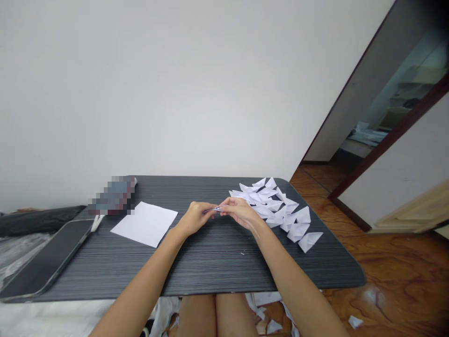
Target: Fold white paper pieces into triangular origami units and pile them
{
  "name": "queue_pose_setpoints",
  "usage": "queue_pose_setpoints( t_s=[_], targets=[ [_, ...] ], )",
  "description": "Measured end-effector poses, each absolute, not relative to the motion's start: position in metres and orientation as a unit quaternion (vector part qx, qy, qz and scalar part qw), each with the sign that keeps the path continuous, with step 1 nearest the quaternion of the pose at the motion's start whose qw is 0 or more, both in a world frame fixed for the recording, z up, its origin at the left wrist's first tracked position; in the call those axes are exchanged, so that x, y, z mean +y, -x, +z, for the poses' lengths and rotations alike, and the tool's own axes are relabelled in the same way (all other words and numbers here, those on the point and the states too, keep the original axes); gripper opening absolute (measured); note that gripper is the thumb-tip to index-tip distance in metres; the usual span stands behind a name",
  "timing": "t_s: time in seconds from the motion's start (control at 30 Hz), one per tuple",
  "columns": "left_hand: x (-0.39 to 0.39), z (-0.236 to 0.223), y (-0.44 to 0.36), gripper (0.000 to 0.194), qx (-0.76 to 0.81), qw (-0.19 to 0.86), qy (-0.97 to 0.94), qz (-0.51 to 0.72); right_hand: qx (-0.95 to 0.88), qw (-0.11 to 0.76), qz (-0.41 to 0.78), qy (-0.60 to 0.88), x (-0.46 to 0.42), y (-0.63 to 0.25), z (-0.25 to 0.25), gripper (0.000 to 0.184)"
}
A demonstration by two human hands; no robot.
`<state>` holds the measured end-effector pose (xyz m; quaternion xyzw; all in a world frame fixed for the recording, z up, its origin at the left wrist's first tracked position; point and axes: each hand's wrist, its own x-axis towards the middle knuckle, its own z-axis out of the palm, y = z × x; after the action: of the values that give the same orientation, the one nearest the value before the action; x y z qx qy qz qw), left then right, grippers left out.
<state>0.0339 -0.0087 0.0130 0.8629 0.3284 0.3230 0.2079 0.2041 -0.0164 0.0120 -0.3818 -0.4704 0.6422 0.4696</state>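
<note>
A dark, grained worktop runs across the view. On its right lies a loose cluster of white, boat-like paper folds; on its left, a flat, four-sided white paper sheet. Between them, the left hand and right hand nearly meet, both pinching one small folded paper piece between thumb and fingers. Seen nearly edge-on, it should be feather-light, firmer where layers double, easily creased or torn, and unlikely to slip. A light pinch at each end seems the safest hold.
</note>
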Motion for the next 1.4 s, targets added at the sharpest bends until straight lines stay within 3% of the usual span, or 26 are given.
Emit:
queue_pose_setpoints(
  t_s=[0.67,0.87,1.03,1.13,1.23,1.33,1.4],
  targets=[
    [-0.011,0.008,-0.037,0.031,0.237,0.079,-0.899,0.361,-0.402,0.464,0.686,0.391,-0.013,-0.202,0.007,0.017],
    [-0.011,0.012,-0.036,0.022,0.255,0.047,-0.892,0.371,-0.403,0.515,0.648,0.391,-0.016,-0.199,0.012,0.015],
    [-0.010,0.010,-0.042,0.010,0.417,-0.010,-0.778,0.470,-0.377,0.618,0.557,0.406,-0.014,-0.187,0.004,0.019],
    [-0.008,0.005,-0.049,0.020,0.502,0.042,-0.681,0.531,-0.363,0.661,0.517,0.405,-0.012,-0.178,-0.003,0.020],
    [-0.005,-0.002,-0.055,0.036,0.502,0.198,-0.640,0.547,-0.364,0.675,0.488,0.417,-0.012,-0.170,-0.007,0.020],
    [-0.002,-0.008,-0.057,0.028,0.463,0.312,-0.650,0.516,-0.384,0.665,0.468,0.437,-0.013,-0.166,-0.010,0.019],
    [-0.001,-0.008,-0.056,0.021,0.451,0.316,-0.670,0.497,-0.408,0.642,0.461,0.458,-0.013,-0.165,-0.012,0.018]
  ],
)
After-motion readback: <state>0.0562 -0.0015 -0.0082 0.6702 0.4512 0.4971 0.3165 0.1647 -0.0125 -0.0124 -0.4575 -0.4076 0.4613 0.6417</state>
